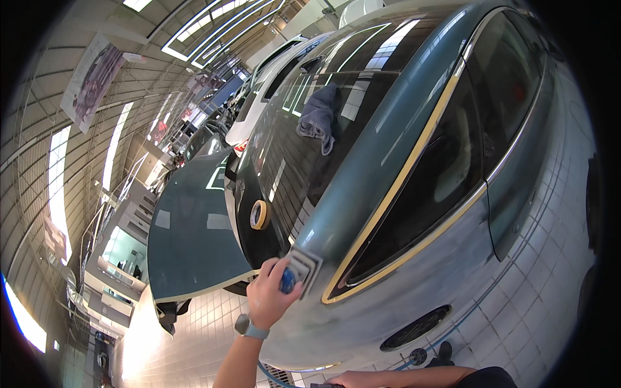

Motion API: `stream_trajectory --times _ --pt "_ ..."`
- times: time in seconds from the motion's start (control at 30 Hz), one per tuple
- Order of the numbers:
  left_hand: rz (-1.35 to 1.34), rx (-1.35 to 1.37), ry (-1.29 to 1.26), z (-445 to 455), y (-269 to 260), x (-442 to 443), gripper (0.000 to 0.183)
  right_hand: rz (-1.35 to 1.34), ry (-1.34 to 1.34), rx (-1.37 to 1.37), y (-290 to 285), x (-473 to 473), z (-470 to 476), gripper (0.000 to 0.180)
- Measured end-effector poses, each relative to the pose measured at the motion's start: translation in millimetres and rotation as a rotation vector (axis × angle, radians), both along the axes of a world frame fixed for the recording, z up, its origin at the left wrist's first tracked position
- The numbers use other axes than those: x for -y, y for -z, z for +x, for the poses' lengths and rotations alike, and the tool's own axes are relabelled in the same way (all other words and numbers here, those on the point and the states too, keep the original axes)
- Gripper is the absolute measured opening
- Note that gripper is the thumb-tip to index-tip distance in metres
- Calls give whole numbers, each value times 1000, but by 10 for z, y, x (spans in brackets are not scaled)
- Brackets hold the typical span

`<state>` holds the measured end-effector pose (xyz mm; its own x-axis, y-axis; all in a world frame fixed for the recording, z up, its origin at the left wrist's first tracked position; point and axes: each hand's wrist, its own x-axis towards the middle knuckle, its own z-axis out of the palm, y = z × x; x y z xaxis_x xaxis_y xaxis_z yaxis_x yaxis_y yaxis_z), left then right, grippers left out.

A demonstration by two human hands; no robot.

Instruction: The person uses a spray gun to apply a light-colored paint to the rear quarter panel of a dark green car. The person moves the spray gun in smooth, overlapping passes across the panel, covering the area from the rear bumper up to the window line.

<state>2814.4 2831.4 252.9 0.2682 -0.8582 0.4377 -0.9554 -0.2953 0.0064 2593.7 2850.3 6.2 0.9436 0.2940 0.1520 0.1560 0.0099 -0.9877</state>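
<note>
My left hand (268, 291), with a watch at the wrist, grips a hand sanding block (303, 267) with a round blue knob (287, 280). The block lies flat on the car's rear pillar (335, 228), where green paint meets a dull grey sanded area (412, 262). Yellow masking tape (405, 174) borders the rear side window (417, 203). At the bottom edge, my right hand (356, 379) is partly cut off, closed around a dark part (326, 385). A blue hose (456, 329) passes close by that arm; whether it joins this part is hidden.
A masking tape roll (260, 215) and a grey cloth (318, 116) rest on the rear glass (286, 160). The green trunk lid (194, 233) stands raised at left. An oval fuel-filler opening (416, 328) is below the window. A white car (257, 104) stands beyond.
</note>
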Motion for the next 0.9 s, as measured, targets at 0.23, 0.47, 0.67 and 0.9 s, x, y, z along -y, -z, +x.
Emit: stream_trajectory --times 0.23,0.47,0.67,0.9 --pt "16 -239 70 353 -296 242 49 73 -23 36 -239 -70 76 37" --pt "71 -369 -24 428 -384 202 53 63 -60 61 -319 -80 80 35" --pt "41 -266 42 294 -433 330 50 28 -29 17 -369 2 47 38" --pt "19 -89 90 149 -405 693 50 99 25 39 -273 154 40 42"
